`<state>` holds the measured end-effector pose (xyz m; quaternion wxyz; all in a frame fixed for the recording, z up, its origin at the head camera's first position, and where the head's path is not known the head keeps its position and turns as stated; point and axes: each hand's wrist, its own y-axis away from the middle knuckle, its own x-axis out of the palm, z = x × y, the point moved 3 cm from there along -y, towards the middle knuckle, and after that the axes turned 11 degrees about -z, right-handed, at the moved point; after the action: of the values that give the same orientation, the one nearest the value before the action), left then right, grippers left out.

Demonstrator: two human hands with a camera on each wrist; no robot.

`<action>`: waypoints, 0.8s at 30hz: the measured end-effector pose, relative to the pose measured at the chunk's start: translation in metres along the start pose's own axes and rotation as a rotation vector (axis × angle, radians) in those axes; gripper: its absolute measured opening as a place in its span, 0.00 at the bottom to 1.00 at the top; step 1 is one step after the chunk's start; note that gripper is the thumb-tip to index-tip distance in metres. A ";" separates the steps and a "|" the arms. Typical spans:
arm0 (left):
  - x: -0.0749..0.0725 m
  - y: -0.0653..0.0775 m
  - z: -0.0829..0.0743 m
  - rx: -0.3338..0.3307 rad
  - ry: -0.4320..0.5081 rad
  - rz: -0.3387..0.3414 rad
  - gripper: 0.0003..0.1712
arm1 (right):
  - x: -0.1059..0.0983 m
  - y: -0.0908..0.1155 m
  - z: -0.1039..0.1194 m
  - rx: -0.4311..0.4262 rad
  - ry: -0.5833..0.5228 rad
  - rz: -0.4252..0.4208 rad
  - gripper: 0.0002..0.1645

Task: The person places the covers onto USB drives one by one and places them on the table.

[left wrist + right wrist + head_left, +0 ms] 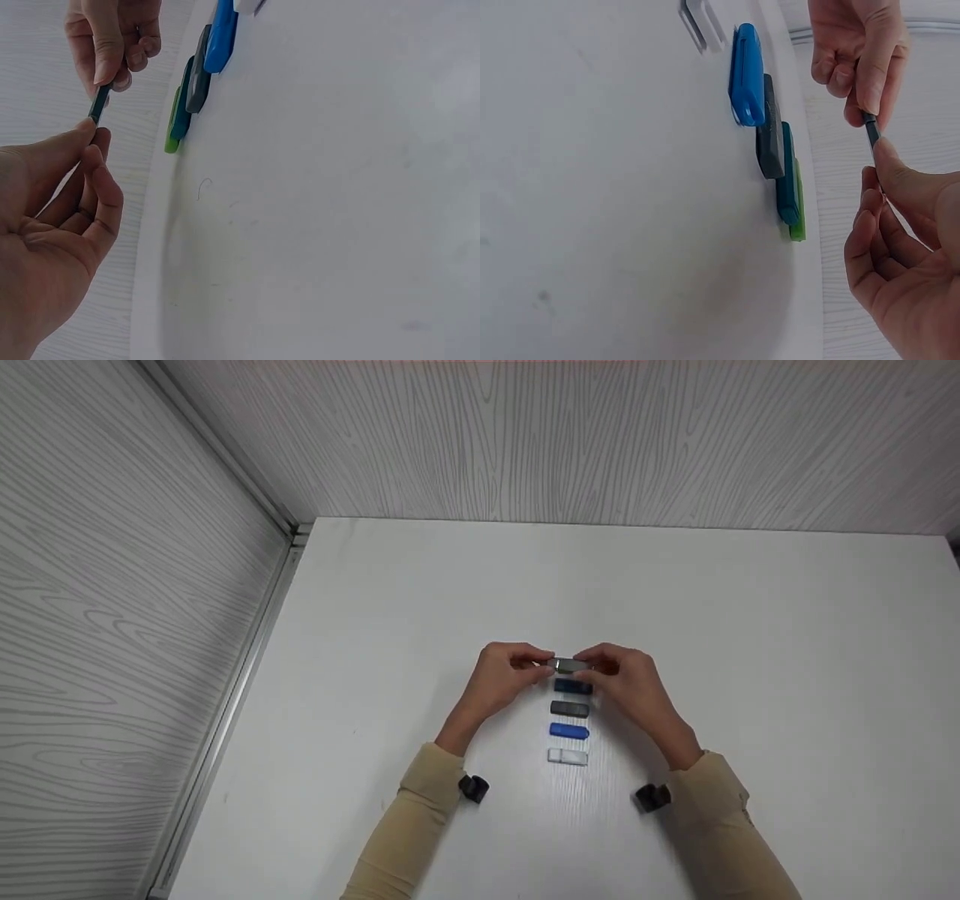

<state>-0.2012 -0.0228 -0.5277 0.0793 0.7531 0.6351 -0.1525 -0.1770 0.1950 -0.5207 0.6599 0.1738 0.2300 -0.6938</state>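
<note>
A dark grey USB stick point(571, 665) is held up off the table between both hands. My left hand point(501, 676) pinches its left end between thumb and fingertips, while my right hand point(631, 679) pinches the right end. Below them in the head view lies a column of sticks: dark teal point(573, 686), grey point(569, 709), blue point(569, 731) and whitish clear point(568, 757). A green stick point(799, 202) shows past the teal one in the right wrist view; in the head view it cannot be made out. Fingers cover both ends of the held stick.
The row of sticks stands on a white table point(405, 592). Wood-grain panels rise at the back point(525, 442) and on the left point(112, 622), with a metal rail point(225, 727) along the left edge. Black wrist-worn devices show beside both tan sleeves point(412, 817).
</note>
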 end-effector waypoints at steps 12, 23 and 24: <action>0.005 -0.005 -0.004 0.020 -0.065 0.020 0.13 | -0.005 -0.006 -0.002 0.003 -0.015 0.014 0.14; 0.016 -0.022 -0.011 0.119 -0.324 0.051 0.14 | -0.005 -0.025 -0.009 -0.010 0.074 0.018 0.17; 0.018 -0.024 -0.011 0.126 -0.334 0.052 0.14 | -0.006 -0.026 -0.011 -0.006 0.073 0.017 0.18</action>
<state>-0.2205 0.0022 -0.5212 0.1404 0.7370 0.5824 -0.3128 -0.2036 0.2065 -0.5239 0.6575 0.1992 0.2546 -0.6806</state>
